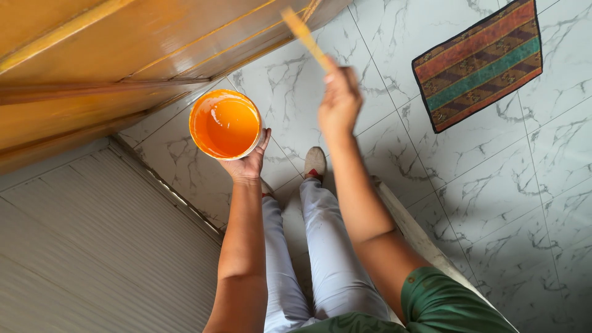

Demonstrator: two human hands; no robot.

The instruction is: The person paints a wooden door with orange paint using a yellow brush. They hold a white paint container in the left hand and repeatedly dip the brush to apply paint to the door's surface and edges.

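Note:
My left hand [250, 161] holds a round white bucket [225, 124] from below, its inside coated with glossy orange paint. My right hand [338, 102] is raised higher and grips the handle of a paintbrush [303, 34], which is blurred and points up and left toward a varnished orange-brown wooden door [123, 55]. The brush tip lies near the door's lower edge. My legs in white trousers and one shoe [315, 163] show far below on the floor.
A white marble-patterned tile floor [493, 185] lies below. A striped multicolour mat [481, 61] rests on it at upper right. A grey ribbed wall panel [98, 246] fills the lower left. A pale plank or ledge [407, 222] runs under my right arm.

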